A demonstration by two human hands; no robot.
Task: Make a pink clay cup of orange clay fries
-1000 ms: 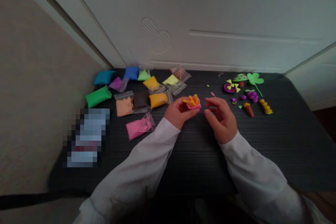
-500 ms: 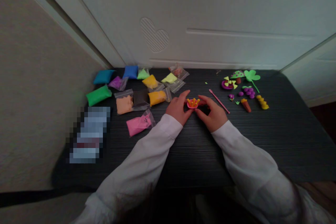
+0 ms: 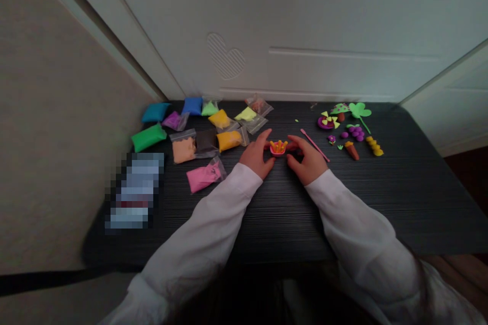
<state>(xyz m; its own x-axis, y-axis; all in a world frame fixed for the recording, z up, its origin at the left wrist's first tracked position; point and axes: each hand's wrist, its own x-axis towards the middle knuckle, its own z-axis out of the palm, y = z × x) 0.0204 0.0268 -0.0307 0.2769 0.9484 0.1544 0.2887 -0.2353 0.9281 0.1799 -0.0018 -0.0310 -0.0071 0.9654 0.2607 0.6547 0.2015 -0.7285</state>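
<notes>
Pink cup: we see a small, smooth, rounded cup standing on the bench, between our two hands.
Sticks: thin, round-ended and yellow-orange, fanning out of the pink cup's mouth.
Bench: black, with a fine ribbed grain running crosswise beneath the pink cup.
Bags: soft, pillowy packets left of the pink cup; we count among them a glossy yellow one, a dark one, a crumbly peach one and a pink one.
Pink tool: a slim rod with a flattened end, lying aslant right of the pink cup.
Models: farther right of the pink cup, a bunch of purple balls, a tapered brown cone and a lumpy yellow strand.
Left hand: fingers and thumb spread wide, curved just beside the pink cup's left.
Right hand: half-curled, thumb and forefinger apart, facing the cup's right; we cannot tell whether any fingertip touches it.
</notes>
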